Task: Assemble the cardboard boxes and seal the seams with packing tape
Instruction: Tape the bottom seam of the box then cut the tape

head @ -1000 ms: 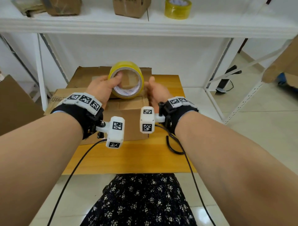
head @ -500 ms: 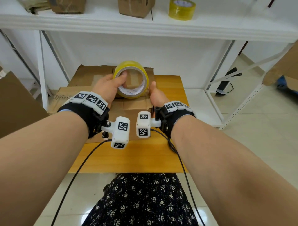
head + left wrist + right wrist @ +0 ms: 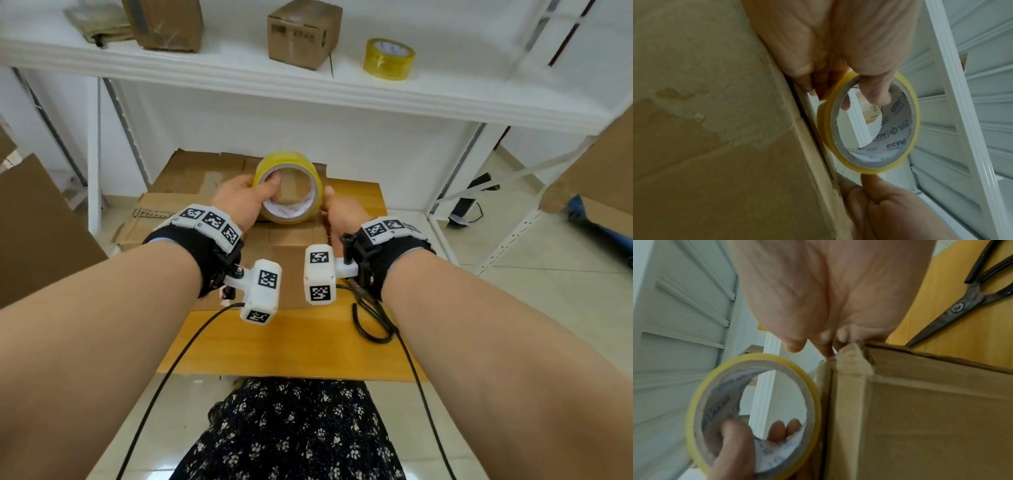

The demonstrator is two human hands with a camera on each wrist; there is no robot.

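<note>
A yellow tape roll (image 3: 289, 186) stands on edge at the far side of the brown cardboard box (image 3: 284, 246). My left hand (image 3: 239, 198) grips the roll. Its thumb (image 3: 875, 91) is hooked inside the core and its fingers (image 3: 812, 84) lie on the outer side of the tape roll (image 3: 869, 121). My right hand (image 3: 339, 212) is at the box's far right corner. Its fingers (image 3: 824, 344) curl down onto the corner of the box (image 3: 931, 418), beside the tape roll (image 3: 754, 415). Its thumb touches the roll's rim.
Flattened cardboard (image 3: 191, 178) lies behind and left of the box on the wooden table (image 3: 274, 342). Scissors (image 3: 962, 305) lie on the table to the right. The white shelf (image 3: 308, 89) above holds small boxes and a second tape roll (image 3: 388, 58). Cables trail from my wrists.
The roll and both hands have shifted slightly right along the box's far edge. My left thumb has slid deeper into the core. The head view has tilted up.
</note>
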